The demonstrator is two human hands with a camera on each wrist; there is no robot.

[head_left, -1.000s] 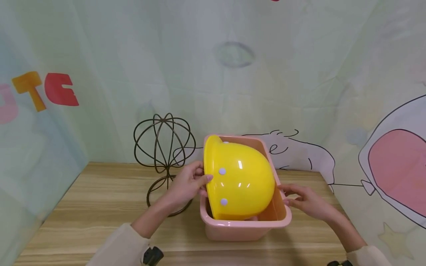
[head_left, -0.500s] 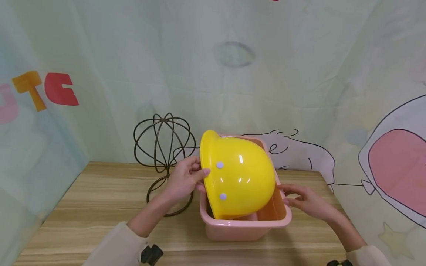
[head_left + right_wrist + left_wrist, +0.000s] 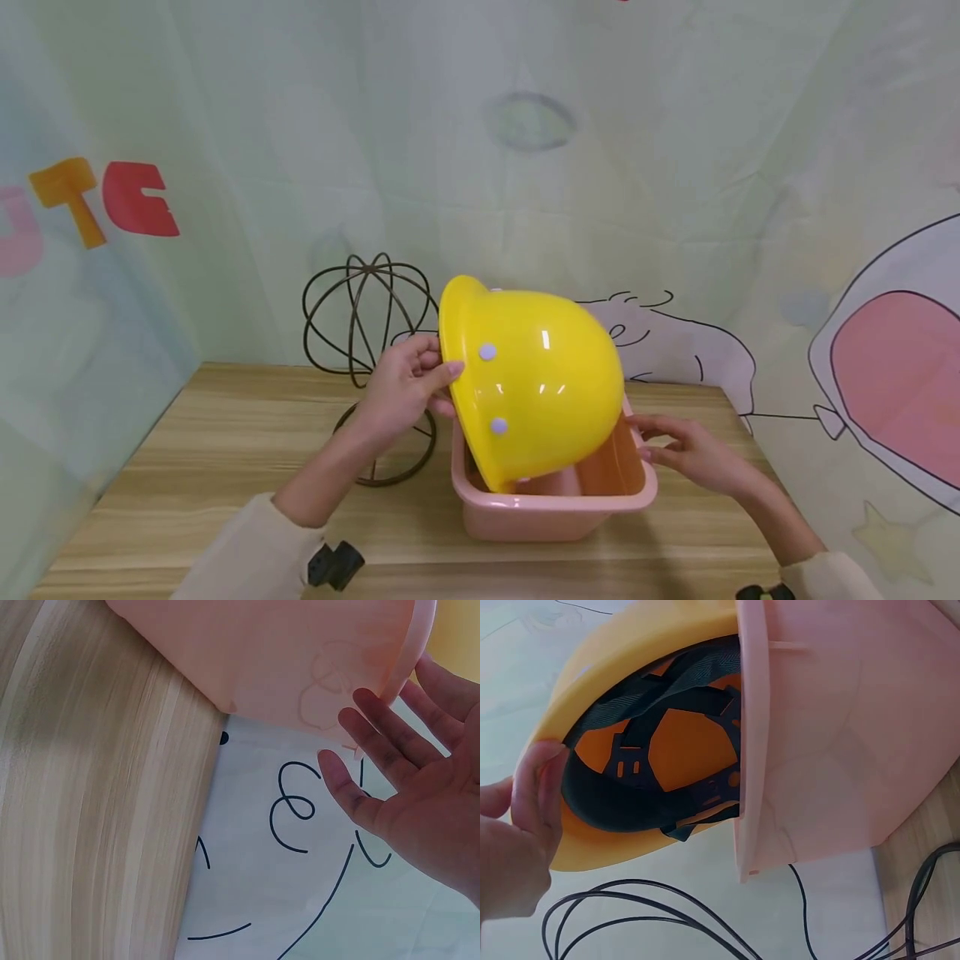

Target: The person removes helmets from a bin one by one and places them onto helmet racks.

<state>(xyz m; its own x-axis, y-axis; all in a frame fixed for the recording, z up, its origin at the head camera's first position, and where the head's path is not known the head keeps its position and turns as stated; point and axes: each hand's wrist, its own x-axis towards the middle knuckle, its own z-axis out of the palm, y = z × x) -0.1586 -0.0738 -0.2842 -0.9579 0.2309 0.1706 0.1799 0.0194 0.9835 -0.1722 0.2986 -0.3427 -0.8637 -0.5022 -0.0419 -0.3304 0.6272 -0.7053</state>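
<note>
A yellow hard hat (image 3: 543, 383) lies on its side, tilted, partly inside a pink plastic bin (image 3: 551, 503). Its brim faces left and the lower brim sits within the bin. My left hand (image 3: 401, 387) pinches that brim, thumb on the outside and fingers curled behind it. In the left wrist view, the hat's black inner harness (image 3: 630, 795) shows. My right hand (image 3: 693, 454) touches the bin's right rim with its fingertips. Its other fingers spread loosely beside the bin wall in the right wrist view. The bin's floor is partly hidden by the hat.
Behind my left hand stands a dark wire stand (image 3: 367, 271) with a round cage top and ring base. The wooden table (image 3: 247, 467) meets a printed cloth backdrop (image 3: 525, 208) at the back and sides.
My left hand has lifted the hat's brim up and to the left, tilting the hat further out of the bin. My right hand and the bin have stayed in place.
</note>
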